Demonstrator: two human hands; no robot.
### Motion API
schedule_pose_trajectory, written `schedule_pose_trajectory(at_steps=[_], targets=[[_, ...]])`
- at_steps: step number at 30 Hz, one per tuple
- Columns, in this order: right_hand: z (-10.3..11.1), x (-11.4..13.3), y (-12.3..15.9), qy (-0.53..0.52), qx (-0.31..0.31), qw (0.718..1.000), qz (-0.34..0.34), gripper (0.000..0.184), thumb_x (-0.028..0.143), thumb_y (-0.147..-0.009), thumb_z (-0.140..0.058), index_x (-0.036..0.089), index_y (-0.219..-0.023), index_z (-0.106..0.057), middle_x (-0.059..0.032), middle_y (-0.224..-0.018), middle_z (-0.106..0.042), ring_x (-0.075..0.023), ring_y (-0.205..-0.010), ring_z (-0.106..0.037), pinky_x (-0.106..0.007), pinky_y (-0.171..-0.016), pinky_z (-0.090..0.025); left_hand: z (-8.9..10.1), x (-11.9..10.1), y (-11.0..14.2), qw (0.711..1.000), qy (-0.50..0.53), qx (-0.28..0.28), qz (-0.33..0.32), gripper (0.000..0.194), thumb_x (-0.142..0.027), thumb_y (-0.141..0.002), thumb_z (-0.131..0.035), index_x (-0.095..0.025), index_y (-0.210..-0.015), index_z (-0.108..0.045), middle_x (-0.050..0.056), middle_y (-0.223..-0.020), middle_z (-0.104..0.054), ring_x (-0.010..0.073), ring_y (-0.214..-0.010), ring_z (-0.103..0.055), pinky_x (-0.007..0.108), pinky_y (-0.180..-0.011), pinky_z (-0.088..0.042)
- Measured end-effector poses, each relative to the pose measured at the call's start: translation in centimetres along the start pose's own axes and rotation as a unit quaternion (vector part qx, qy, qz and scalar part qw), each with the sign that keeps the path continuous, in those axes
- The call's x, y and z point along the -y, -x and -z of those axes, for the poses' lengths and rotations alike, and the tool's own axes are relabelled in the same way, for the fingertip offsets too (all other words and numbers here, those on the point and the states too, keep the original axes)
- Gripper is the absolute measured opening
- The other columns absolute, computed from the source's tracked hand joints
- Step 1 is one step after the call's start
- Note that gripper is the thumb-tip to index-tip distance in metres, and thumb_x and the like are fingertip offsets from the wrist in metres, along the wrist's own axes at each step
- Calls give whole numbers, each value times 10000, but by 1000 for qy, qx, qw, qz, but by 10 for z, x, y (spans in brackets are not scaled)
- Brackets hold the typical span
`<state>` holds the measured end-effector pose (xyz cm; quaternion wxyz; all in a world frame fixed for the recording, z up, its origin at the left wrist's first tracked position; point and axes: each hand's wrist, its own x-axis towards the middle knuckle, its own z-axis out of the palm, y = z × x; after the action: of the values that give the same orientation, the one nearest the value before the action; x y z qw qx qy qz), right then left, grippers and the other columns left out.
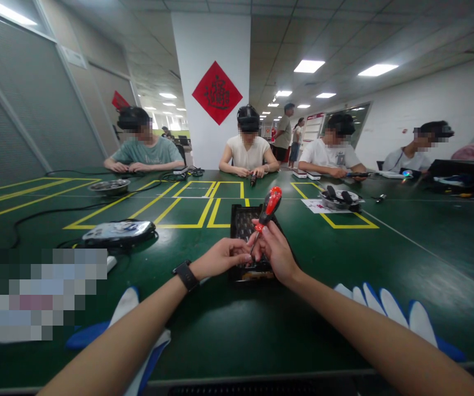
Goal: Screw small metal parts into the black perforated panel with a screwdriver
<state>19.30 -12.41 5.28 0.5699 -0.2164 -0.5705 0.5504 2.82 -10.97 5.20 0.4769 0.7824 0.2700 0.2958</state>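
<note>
My right hand point(276, 250) is closed around a screwdriver point(270, 204) with a red and black handle. The screwdriver stands tilted, handle up, its thin shaft pointing down into a black tray point(235, 220) with a gridded inside. My left hand point(222, 257), with a dark watch on the wrist, has its fingers pinched together close to the shaft's tip. Whatever lies between those fingertips is too small to make out. Both hands are over the near half of the tray, hiding part of its inside.
White and blue gloves lie on the green table, one glove point(381, 301) at right, another point(127, 305) under my left forearm. A dark case point(117, 231), a metal bowl point(111, 188) and cables are at left. A round metal dish point(340, 199) is at right. Several people sit opposite.
</note>
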Motion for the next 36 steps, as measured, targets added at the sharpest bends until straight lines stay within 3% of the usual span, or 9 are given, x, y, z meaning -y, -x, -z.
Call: schedule_pose_trajectory(at_steps=[6,16,22,27,32,36], targets=[[0,-1,0,10,-10,1000,9,307,386,-851,-413,195,-1086,-466,-5,-746,-578,-59,-457,-473,-207,-453,-394,-3,4,-1,998,-22,-60,10,289,-368,-717,-620,-97,-780,-542,2,-677,-552,76,-577,-469,188,-555,-363],[1,-1,-1,-3,-8,1000,-10,322,392,-838,-432,200,-1095,-449,13,-730,-566,-58,-440,-479,-216,-453,-407,0,-1,1,1000,29,8,-10,287,-363,-783,-547,-84,-846,-579,49,-760,-599,106,-665,-521,229,-651,-405],[-2,0,1,23,-7,1000,8,312,375,-847,-423,202,-1106,-446,10,-744,-571,-56,-458,-474,-211,-473,-408,-5,3,0,998,-26,-59,4,306,-359,-698,-641,-91,-834,-583,-12,-647,-530,73,-564,-459,191,-551,-374],[-1,1,0,19,-4,1000,-7,329,391,-842,-424,203,-1111,-444,9,-741,-572,-58,-449,-471,-215,-464,-416,-4,5,0,999,15,-43,9,274,-329,-684,-657,-85,-796,-600,23,-682,-589,92,-599,-518,206,-583,-404],[-1,1,0,-7,4,1000,-22,317,402,-841,-416,213,-1093,-450,0,-768,-577,-64,-446,-467,-234,-446,-441,-2,1,1,1000,26,9,5,273,-341,-748,-590,-81,-830,-606,65,-753,-627,124,-679,-556,240,-659,-430],[-1,-1,0,6,-5,1000,-8,314,393,-847,-413,201,-1091,-461,-3,-751,-581,-60,-453,-464,-213,-452,-416,-5,2,0,999,-21,-40,-7,291,-349,-733,-606,-86,-856,-589,38,-763,-594,100,-651,-516,216,-616,-410]])
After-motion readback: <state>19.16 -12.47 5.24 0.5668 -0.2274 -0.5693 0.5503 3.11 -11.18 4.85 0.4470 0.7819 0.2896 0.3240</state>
